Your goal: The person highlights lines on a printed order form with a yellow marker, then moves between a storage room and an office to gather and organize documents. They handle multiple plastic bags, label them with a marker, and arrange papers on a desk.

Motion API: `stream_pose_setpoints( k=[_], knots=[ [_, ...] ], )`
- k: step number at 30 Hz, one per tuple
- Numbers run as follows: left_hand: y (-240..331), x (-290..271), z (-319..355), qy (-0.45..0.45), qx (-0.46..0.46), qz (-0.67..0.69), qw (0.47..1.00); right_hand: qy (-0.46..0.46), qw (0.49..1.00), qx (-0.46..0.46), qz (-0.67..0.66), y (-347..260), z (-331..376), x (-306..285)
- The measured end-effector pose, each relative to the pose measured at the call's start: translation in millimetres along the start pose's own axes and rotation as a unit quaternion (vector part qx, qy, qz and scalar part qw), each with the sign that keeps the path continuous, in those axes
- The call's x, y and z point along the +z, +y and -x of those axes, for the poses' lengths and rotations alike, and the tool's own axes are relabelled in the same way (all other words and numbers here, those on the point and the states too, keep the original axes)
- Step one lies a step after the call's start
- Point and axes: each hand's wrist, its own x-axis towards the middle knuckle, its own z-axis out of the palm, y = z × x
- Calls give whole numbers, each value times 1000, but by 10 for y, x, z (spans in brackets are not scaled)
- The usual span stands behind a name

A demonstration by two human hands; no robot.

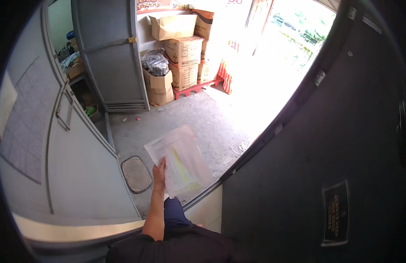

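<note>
My left hand (159, 173) is closed on the left edge of a sheet of paper (192, 151), thumb toward the sheet. The paper is whitish and tilted, with faint print, a yellow-green stripe down its middle and more yellow-green marks along its lower edge. It is held out over the grey concrete floor, in front of my dark trousers (174, 212). My right hand is out of the picture. An oval ribbed doormat (136, 174) lies on the floor to the left of the paper.
A dark door (277, 188) stands along the right, a grey door (80, 171) with a handle along the left. Beyond, another grey door (108, 57) is open. Cardboard boxes (184, 52) are stacked on a red pallet (196, 89). A white cord (243, 147) lies near the threshold.
</note>
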Motion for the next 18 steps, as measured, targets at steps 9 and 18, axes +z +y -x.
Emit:
stream_pose_setpoints(
  k=[9,18],
  knots=[
    [-58,-165,-2042,-18,-19,-11,1000,19,998,48,-21,-813,-1430,560],
    [664,-904,-3583,-60,-75,7,995,91,981,158,-61,-1654,-2320,1297]
  ],
)
